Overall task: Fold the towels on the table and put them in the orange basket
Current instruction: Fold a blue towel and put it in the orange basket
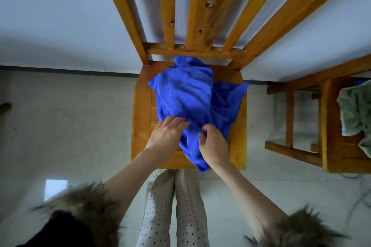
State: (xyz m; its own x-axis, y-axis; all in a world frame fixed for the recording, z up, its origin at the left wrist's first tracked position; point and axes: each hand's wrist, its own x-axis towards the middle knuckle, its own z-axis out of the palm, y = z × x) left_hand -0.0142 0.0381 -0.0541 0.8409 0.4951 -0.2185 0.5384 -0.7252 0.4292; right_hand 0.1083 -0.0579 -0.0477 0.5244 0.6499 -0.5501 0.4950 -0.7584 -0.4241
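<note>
Soft, even daylight, fairly bright; window glare patch on the floor (55, 189) at 8 o'clock. Fur cuffs (86, 206) motion-blurred. Wide-angle stretch splays the chair back (210, 6) at 12 o'clock.

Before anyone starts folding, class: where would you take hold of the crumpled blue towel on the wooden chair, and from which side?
Probably the free corner of the crumpled blue towel, sticking out past the wooden chair seat's right edge. Come from the right; it juts clear of the bunched folds, so fingers can pinch it.

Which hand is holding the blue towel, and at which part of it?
The right hand pinches a fold of the blue towel near its front edge; the left hand rests flat on it.
</note>
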